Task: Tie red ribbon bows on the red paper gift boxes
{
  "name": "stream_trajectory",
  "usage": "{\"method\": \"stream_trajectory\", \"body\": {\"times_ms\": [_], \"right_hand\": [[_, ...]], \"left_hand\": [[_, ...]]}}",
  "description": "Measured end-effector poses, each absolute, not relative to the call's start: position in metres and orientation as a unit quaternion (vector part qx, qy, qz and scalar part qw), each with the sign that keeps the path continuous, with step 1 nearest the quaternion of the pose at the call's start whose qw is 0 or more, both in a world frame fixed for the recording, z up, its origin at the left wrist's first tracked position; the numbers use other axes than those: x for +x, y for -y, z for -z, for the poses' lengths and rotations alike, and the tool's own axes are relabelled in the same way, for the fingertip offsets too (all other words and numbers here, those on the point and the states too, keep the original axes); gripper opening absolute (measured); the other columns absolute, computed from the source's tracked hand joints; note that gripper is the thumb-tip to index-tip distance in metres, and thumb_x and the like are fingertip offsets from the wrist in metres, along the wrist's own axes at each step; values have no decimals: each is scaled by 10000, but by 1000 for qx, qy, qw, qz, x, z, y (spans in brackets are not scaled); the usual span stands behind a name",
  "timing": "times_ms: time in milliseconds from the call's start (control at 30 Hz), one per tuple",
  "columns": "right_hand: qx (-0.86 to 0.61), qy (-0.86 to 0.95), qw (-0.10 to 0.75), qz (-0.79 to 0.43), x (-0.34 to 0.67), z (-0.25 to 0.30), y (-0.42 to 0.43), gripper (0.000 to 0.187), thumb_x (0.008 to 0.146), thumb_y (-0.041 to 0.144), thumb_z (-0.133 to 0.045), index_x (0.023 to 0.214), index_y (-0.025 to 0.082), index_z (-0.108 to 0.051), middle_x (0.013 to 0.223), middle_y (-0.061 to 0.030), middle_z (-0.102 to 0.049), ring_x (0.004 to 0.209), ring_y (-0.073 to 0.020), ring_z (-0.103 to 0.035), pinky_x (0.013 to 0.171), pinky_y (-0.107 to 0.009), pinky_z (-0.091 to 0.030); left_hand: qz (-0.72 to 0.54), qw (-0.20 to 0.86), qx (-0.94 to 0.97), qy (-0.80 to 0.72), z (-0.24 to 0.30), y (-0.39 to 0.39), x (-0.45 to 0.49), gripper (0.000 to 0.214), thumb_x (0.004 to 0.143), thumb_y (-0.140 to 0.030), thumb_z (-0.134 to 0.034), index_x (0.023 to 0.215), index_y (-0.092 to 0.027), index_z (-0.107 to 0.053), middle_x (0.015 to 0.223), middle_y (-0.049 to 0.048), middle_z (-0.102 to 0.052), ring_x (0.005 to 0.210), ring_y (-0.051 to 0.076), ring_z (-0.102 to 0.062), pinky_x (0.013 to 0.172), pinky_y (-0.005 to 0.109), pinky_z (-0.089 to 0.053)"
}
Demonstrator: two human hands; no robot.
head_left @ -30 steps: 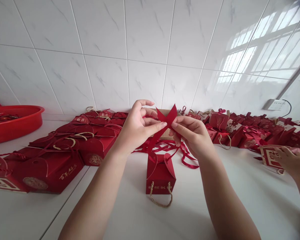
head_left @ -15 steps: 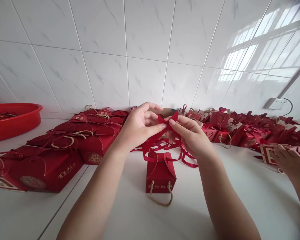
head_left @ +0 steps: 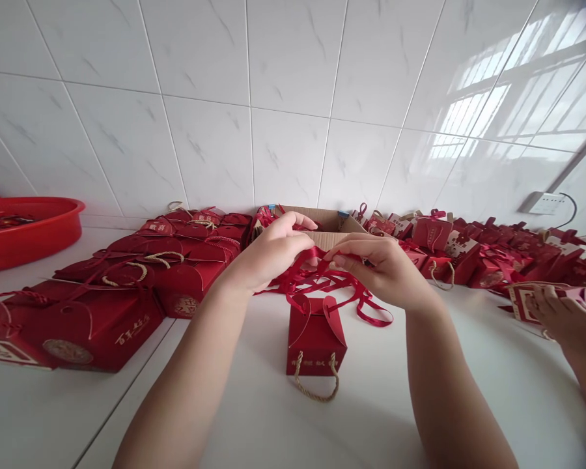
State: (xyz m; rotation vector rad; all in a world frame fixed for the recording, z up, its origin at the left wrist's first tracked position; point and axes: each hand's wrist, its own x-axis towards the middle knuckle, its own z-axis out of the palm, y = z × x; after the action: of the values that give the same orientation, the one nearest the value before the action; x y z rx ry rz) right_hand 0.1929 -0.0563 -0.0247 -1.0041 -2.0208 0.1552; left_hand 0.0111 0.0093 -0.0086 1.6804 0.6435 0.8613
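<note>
A small red gift box (head_left: 316, 342) with a gold rope handle (head_left: 317, 391) hanging down its near side stands upright on the white table. Red ribbon (head_left: 339, 298) runs through the holes in its top flaps and up to both hands. My left hand (head_left: 278, 251) pinches the ribbon between thumb and fingers, its upper fingers lifted away. Beside it, my right hand (head_left: 376, 264) grips the ribbon too, fingertips pressed together. Behind the box, more loose ribbon lies heaped, one loop (head_left: 378, 319) reaching out to the right.
Larger red gift boxes (head_left: 88, 326) are packed together on the left, near a red plastic basin (head_left: 34, 228). An open cardboard box (head_left: 317, 218) stands against the tiled wall. Many small red boxes (head_left: 493, 254) line the right, where another person's hand (head_left: 566, 319) touches one.
My hands have lowered slightly, and the right hand has turned palm-down. The ribbon ends that stood up between my fingers have dropped, and the cardboard box behind shows more.
</note>
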Motion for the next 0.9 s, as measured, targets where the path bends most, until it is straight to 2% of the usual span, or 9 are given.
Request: {"method": "stream_trajectory", "body": {"times_ms": [133,267,367,433,533,633,700,800,900], "right_hand": [[-407,802,437,-23,191,26,55,215,894,213,-503,920,220,-716,890,-55,-667,773,-172,-600,672,-303,-478],[-393,795,458,-62,195,25,49,194,883,235,-535,948,228,-718,898,-47,-671,783,-162,-604,698,-301,-483],[-377,767,493,-164,199,28,43,173,866,302,-578,919,234,-727,1020,-58,-661,970,-193,-600,825,-334,-487],[-365,709,547,-254,202,34,42,174,853,351,-597,910,247,-725,1105,-49,-642,1060,-205,-577,868,-348,-483],[-349,589,614,-392,210,48,48,176,833,386,-622,907,254,-712,1124,-34,-640,1019,-198,-605,849,-343,-493],[-385,499,624,-462,235,71,63,164,778,378,-682,835,226,-707,1037,-48,-665,956,-196,-626,787,-310,-501],[-453,455,614,-459,261,93,78,190,752,381,-701,815,203,-709,916,-65,-679,860,-186,-635,701,-280,-497],[-581,421,581,-383,301,132,101,244,726,415,-689,753,172,-698,793,-86,-668,757,-217,-628,586,-296,-463],[-707,451,445,-314,321,163,117,283,773,439,-598,712,178,-691,751,-95,-673,757,-255,-617,603,-348,-457]], "left_hand": [[-353,560,705,-254,7,-8,12,119,768,-177,-507,882,-208,-513,630,8,-627,600,157,-613,558,274,-450],[-360,480,761,-248,5,-5,12,96,789,-227,-499,878,-231,-534,586,-29,-571,486,117,-510,463,235,-354],[-373,373,811,-254,3,2,12,94,821,-246,-457,857,-236,-542,527,-51,-485,392,89,-362,398,223,-247],[-374,278,844,-265,1,8,10,108,836,-239,-430,835,-237,-538,513,-56,-458,379,85,-313,389,223,-216],[-382,115,873,-281,1,13,-1,70,820,-231,-466,828,-234,-536,555,-51,-520,385,84,-310,416,229,-250],[-389,-3,865,-317,12,6,-26,48,770,-239,-534,818,-233,-533,643,-35,-592,424,90,-362,479,234,-314],[-341,-29,864,-368,28,-4,-51,20,763,-227,-504,778,-239,-497,556,-50,-511,457,112,-403,505,229,-328],[-216,7,865,-452,65,-22,-91,87,719,-181,-459,777,-243,-440,494,-69,-389,444,125,-390,461,220,-277],[-109,82,865,-483,99,-31,-113,84,696,-177,-451,754,-233,-426,492,-66,-390,444,131,-395,444,227,-243]]}}
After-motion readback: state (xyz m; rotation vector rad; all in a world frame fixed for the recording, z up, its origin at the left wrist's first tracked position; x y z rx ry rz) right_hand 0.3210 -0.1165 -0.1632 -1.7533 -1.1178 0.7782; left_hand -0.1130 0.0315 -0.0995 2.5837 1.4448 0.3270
